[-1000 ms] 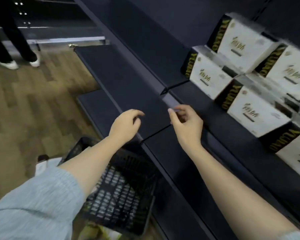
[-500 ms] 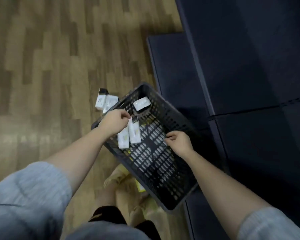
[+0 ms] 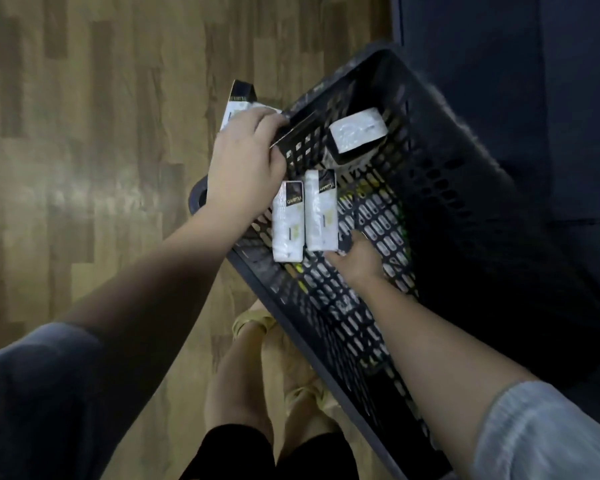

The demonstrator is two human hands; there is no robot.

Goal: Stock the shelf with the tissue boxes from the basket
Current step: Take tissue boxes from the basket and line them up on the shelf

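Presently the left hand (image 3: 245, 161) has its fingers (image 3: 269, 124) curled over the near-left rim of the black plastic basket (image 3: 440, 188), gripping the rim where a dark label strip runs along it. The thumb is hidden beneath the hand, so the full grip cannot be told. Just beyond those knuckles, outside the basket, another tissue box (image 3: 239, 100) lies on the floor, partly covered by the hand.

The right hand (image 3: 355, 258) reaches inside the basket. Its fingertips (image 3: 349, 239) touch the lower end of the right tissue box (image 3: 321, 211); the fingers look bent toward the box, but whether they pinch it or only press it cannot be told from this angle.

Two slim white tissue boxes stand side by side against the slotted basket wall, touching along their long edges: the left tissue box (image 3: 288, 223) and the right one, each with a dark band and gold lettering at its upper end. A third tissue box (image 3: 357, 131) lies tilted in the far corner of the basket, well apart from both hands.

The basket is tipped, its slotted side facing the camera. It sits beside the dark shelf unit (image 3: 534, 98) on the right. Wood-pattern floor (image 3: 84, 133) fills the left side. Both forearms are bare, with grey sleeves (image 3: 541, 434) at the frame's lower corners. The person's legs and yellow sandals (image 3: 253, 323) show below the basket.
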